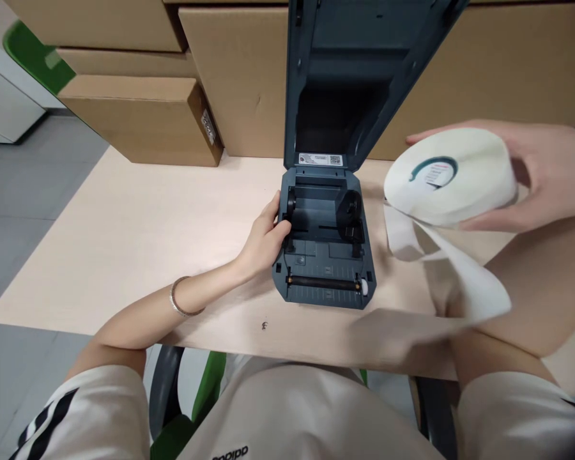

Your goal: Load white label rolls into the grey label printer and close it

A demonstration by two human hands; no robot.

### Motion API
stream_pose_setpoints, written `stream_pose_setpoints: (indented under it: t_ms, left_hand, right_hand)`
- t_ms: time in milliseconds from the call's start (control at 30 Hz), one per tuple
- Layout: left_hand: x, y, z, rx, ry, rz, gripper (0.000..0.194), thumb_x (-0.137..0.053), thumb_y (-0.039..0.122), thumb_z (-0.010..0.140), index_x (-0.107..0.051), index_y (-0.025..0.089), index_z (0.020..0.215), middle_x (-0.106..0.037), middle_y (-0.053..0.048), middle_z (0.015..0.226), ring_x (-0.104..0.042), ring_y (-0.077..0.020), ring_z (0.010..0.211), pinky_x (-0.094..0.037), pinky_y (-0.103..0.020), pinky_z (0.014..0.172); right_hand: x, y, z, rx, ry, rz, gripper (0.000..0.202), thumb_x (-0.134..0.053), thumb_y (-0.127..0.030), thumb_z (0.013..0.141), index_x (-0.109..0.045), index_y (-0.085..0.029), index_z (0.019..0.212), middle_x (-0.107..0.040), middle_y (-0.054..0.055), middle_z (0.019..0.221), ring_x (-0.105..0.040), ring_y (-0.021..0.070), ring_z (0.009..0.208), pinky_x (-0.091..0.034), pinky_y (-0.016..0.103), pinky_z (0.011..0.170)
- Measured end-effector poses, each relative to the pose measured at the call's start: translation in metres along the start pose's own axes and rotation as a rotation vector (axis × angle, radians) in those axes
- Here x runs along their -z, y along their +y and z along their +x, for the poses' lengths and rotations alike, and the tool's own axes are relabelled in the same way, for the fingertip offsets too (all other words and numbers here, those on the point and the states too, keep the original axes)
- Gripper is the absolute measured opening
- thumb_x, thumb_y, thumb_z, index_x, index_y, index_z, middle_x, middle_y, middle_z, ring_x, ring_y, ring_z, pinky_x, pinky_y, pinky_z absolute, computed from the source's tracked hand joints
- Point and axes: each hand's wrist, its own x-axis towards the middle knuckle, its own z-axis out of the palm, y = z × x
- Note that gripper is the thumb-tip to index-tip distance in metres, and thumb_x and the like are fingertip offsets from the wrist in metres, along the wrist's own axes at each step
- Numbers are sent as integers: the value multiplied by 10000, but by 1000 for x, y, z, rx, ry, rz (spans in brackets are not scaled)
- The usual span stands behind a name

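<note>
A dark blue-grey label printer (311,259) stands on the table with its lid (361,45) raised upright. Inside the bay are black roll holders at both sides, and a black roller (323,282) runs across the front. My left hand (264,237) grips the printer's left edge, thumb over the rim. To the right of the printer, my right hand (551,169) holds a roll of white labels (483,169) in the air. A loose strip (479,291) curls down from the roll toward my forearm. The roll's core shows a teal ring with a printed sticker.
Large cardboard boxes (239,76) line the back of the table, right behind the raised lid. A smaller flat box (134,118) stands at the back left. The pale wooden table (138,217) ends close to my body, and a green and black chair (165,390) is below.
</note>
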Motion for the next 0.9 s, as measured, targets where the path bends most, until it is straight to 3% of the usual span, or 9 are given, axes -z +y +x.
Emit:
stream_pose_setpoints:
  t_ms: [100,167,300,367,500,733,900]
  left_hand:
    - [1,-1,0,16,8,-5,870,-615,238,830,-557,175,1696,-549,-107,1838,-430,-354,1770,-286,-537,1507]
    - [1,-2,0,20,5,-18,861,-619,226,830,-565,211,1689,-585,-86,1811,-464,-359,1746,-313,-560,1492]
    - [-1,0,0,-2,4,-5,804,-609,224,855,-585,209,1659,-645,-84,1756,-551,-358,1671,-383,-542,1447]
    - [-2,2,0,6,11,5,795,-612,242,873,-575,208,1667,-638,-86,1762,-556,-360,1664,-402,-525,1432]
    - [-2,4,-1,12,5,1,821,-609,231,843,-590,199,1663,-655,-95,1737,-570,-377,1639,-408,-527,1426]
    - [0,-1,-1,58,35,20,908,-627,263,829,-531,168,1727,-588,-123,1797,-484,-414,1704,-323,-585,1468]
    - [-1,1,-1,38,16,40,868,-606,283,838,-559,144,1693,-623,-138,1758,-541,-408,1648,-374,-568,1434]
  right_hand:
    - [-13,-33,9,93,-117,267,886,-851,-869,711,-664,-369,1419,-784,82,1364,-776,345,1161,-682,479,890]
    - [-29,-63,22,94,-89,302,847,-839,-789,735,-649,-306,1404,-779,104,1362,-759,361,1174,-654,522,956]
    - [-67,-104,46,95,46,147,699,-802,-459,780,-667,-266,1438,-795,113,1405,-722,421,1301,-528,637,1180]
    - [-79,-108,52,93,106,64,705,-798,-391,751,-673,-249,1431,-799,112,1415,-723,433,1322,-457,659,1248]
    - [-86,-100,58,53,99,-8,710,-791,-383,735,-694,-234,1423,-821,120,1379,-751,419,1274,-469,608,1223]
    - [-110,-97,66,160,17,-152,605,-764,-299,792,-726,-215,1389,-816,135,1348,-729,404,1281,-472,558,1146]
    - [-120,-105,65,202,42,-275,562,-770,-293,880,-729,-117,1413,-761,224,1389,-700,437,1267,-493,588,1113]
